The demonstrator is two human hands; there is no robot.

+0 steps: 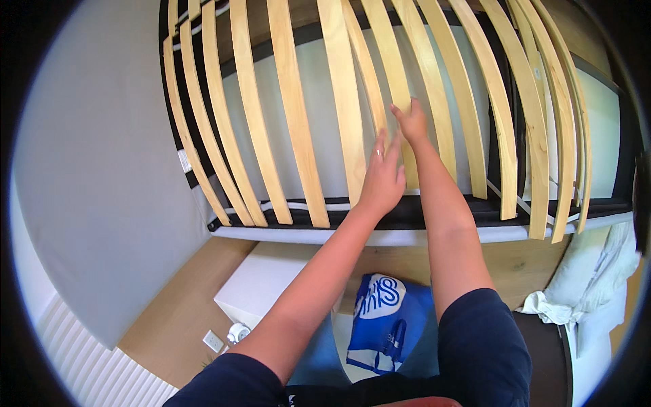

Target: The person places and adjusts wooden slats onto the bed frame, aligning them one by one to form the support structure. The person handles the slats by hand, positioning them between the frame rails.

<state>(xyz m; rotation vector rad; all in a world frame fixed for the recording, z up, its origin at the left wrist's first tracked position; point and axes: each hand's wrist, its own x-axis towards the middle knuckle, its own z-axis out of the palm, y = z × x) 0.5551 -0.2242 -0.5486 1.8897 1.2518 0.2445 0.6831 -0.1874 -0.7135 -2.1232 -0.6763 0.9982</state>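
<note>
Pale wooden slats run side by side across a black bed frame [380, 216]. My right hand [412, 125] is closed around the edge of one wooden slat [388, 51], thumb lying over its face and the other fingers partly hidden behind it. Just left and nearer, my left hand [385, 178] has its fingers stretched out and slightly blurred, with a ring on one finger. Its fingertips are by the lower end of a narrower-looking, tilted slat [366, 64], which partly overlaps a wide slat [342, 88]. Whether those fingertips touch the wood I cannot tell.
A grey padded panel [108, 149] rises at the left. Below the frame are a white box-like unit [261, 278], a wall outlet [213, 340] and a blue-and-white bag [400, 322] between my legs. White crumpled fabric [576, 292] lies at the right. Several slats at the right bunch closely together.
</note>
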